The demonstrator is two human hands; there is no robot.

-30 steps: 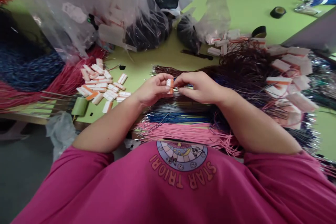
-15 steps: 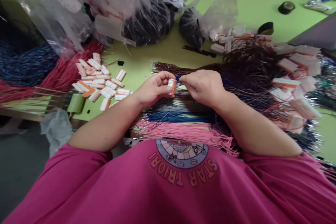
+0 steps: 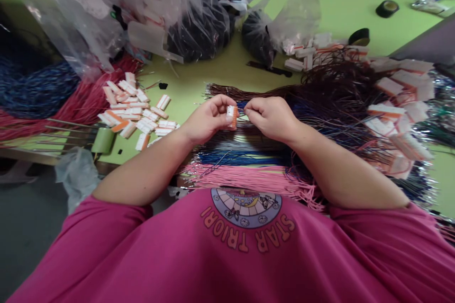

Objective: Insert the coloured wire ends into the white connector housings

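Observation:
Between the thumb and fingers of my left hand (image 3: 210,119) is a small white and orange connector housing (image 3: 232,117). Just to its right, the fingertips of my right hand (image 3: 272,117) are pinched together, apparently on a thin wire whose tip points at the housing; the wire itself is barely visible. Beneath both hands lie bundles of cut wires: brown wires (image 3: 227,90) farthest from me, then blue wires (image 3: 227,157), and pink wires (image 3: 234,176) nearest my body. A pile of loose white and orange connector housings (image 3: 133,110) lies left of my left hand.
On the right are wired connectors (image 3: 387,112) on tangled dark wires. Clear plastic bags (image 3: 199,19) stand at the back, with a dark flat tool (image 3: 269,69) before them. Tape rolls (image 3: 387,8) sit at back right. A green cylinder (image 3: 103,140) stands by metal rods at the left edge.
My right hand has shifted slightly, its fingertips a little lower and closed in a pinch. My left hand still holds the connector housing in nearly the same spot.

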